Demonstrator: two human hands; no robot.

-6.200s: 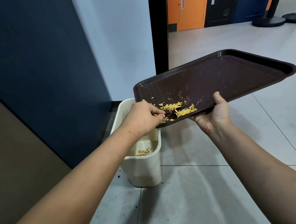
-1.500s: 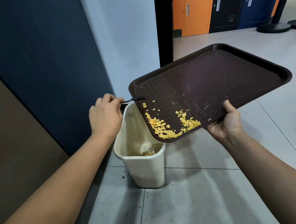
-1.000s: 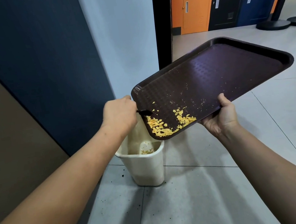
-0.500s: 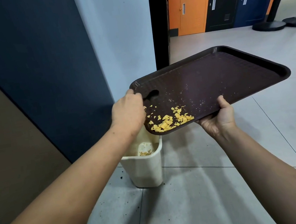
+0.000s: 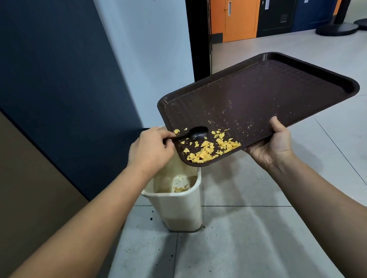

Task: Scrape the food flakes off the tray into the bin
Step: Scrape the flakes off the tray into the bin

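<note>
Left hand [image 5: 150, 152], pinching the black spoon [image 5: 197, 133], has moved onto the tray [image 5: 266, 93] mid-frame; right hand [image 5: 271, 144] clasps its rim; flakes [image 5: 210, 150] remain, so scraping continues above the bin [image 5: 178, 207].

A dark navy wall panel [image 5: 48, 71] fills the upper left, a pale white wall [image 5: 151, 43] beside it. Orange, black and blue doors [image 5: 238, 4] line the upper right; grey floor tiles [image 5: 253, 247] spread below.
</note>
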